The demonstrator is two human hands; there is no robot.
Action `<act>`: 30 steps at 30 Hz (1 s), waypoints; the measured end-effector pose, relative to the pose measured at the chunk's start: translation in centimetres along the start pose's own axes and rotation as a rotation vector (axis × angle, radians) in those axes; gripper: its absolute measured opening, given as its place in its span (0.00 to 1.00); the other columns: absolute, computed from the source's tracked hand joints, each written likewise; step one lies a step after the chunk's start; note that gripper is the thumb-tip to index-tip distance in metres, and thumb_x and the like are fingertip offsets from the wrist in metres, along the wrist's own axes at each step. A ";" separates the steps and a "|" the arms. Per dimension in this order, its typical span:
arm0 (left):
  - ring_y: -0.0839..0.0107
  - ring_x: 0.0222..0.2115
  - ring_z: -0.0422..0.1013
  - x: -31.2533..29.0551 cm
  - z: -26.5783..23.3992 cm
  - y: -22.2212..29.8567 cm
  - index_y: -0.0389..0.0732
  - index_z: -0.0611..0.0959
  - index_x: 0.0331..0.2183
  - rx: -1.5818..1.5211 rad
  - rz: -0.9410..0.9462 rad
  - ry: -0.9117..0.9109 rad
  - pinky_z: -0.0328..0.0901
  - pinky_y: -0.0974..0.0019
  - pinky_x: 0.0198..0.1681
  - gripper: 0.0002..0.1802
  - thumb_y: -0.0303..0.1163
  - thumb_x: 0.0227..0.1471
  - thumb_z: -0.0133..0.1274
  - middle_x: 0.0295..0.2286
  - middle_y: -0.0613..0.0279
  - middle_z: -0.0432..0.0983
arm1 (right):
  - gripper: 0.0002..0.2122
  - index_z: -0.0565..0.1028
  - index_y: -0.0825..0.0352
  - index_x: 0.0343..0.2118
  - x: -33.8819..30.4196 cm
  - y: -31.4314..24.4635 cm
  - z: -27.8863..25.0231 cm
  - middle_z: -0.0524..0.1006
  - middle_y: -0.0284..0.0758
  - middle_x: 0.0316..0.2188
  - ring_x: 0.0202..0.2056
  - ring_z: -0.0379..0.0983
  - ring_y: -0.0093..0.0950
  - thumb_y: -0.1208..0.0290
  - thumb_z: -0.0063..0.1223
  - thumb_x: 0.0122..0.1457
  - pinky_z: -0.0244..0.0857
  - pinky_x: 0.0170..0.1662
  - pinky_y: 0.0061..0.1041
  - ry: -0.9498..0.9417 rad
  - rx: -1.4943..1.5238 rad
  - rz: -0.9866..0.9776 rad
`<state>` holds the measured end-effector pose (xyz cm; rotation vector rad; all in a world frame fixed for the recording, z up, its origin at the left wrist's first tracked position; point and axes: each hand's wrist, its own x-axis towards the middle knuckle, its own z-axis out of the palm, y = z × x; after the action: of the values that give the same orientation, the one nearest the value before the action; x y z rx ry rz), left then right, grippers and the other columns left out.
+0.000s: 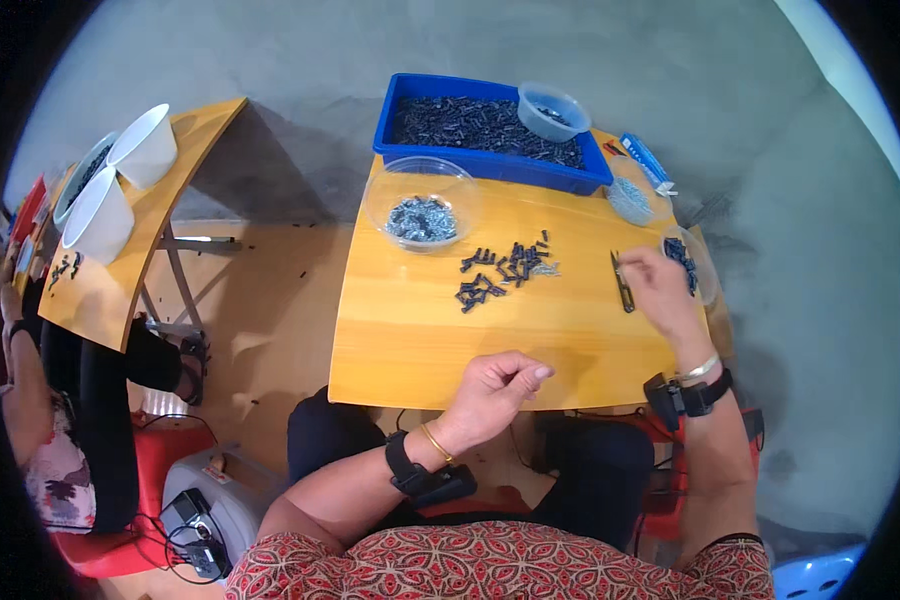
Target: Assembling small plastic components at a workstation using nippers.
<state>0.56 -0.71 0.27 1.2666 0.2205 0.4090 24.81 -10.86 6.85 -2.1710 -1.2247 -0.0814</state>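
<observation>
Wood-grain tabletop [420, 345] stands against grey wall [300, 60].
Left hand [495, 390] curls at near edge, right hand [653, 285] beside black snips [625, 288]; grip cannot be confirmed.

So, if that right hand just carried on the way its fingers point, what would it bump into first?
Probably the slim black tool lying on the table just beside the right hand. The hand's height above it is hard to judge, so it might pass over.
</observation>
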 end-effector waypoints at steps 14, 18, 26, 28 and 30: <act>0.82 0.22 0.65 -0.2 -1.1 0.4 0.34 0.79 0.29 -0.047 -0.032 0.033 0.63 0.77 0.27 0.10 0.31 0.52 0.48 0.21 0.67 0.74 | 0.03 0.69 0.68 0.26 2.9 -4.9 7.1 0.71 0.42 0.24 0.29 0.69 0.39 0.78 0.49 0.46 0.62 0.32 0.32 -0.284 -0.074 -0.223; 0.83 0.22 0.65 -0.1 -1.1 0.2 0.33 0.79 0.29 -0.058 -0.032 0.026 0.63 0.77 0.28 0.10 0.30 0.51 0.48 0.22 0.67 0.74 | 0.05 0.69 0.68 0.26 3.0 -4.9 7.5 0.70 0.41 0.24 0.29 0.67 0.40 0.80 0.49 0.45 0.62 0.32 0.32 -0.303 -0.148 -0.313; 0.82 0.22 0.66 0.0 -1.1 0.5 0.33 0.79 0.29 -0.027 -0.049 0.021 0.63 0.77 0.27 0.10 0.30 0.52 0.48 0.23 0.66 0.74 | 0.06 0.69 0.67 0.27 2.8 -5.4 7.6 0.69 0.40 0.25 0.31 0.66 0.39 0.82 0.49 0.43 0.61 0.35 0.33 -0.300 -0.138 -0.428; 0.82 0.22 0.66 -0.1 -1.0 0.4 0.33 0.79 0.29 -0.019 -0.056 0.027 0.63 0.77 0.27 0.10 0.30 0.52 0.48 0.23 0.66 0.74 | 0.07 0.69 0.67 0.27 2.7 -5.7 7.7 0.69 0.39 0.25 0.32 0.65 0.39 0.82 0.49 0.43 0.60 0.35 0.33 -0.298 -0.141 -0.446; 0.84 0.20 0.63 0.0 -0.8 0.2 0.34 0.78 0.27 -0.098 -0.007 0.049 0.61 0.78 0.24 0.09 0.31 0.51 0.49 0.18 0.70 0.70 | 0.07 0.69 0.66 0.27 2.5 -5.8 7.8 0.69 0.39 0.25 0.32 0.65 0.39 0.82 0.49 0.42 0.60 0.36 0.34 -0.321 -0.178 -0.484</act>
<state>0.20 0.06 0.21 1.1600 0.2432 0.4399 19.77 -2.56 4.45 -2.0380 -1.9774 -0.0453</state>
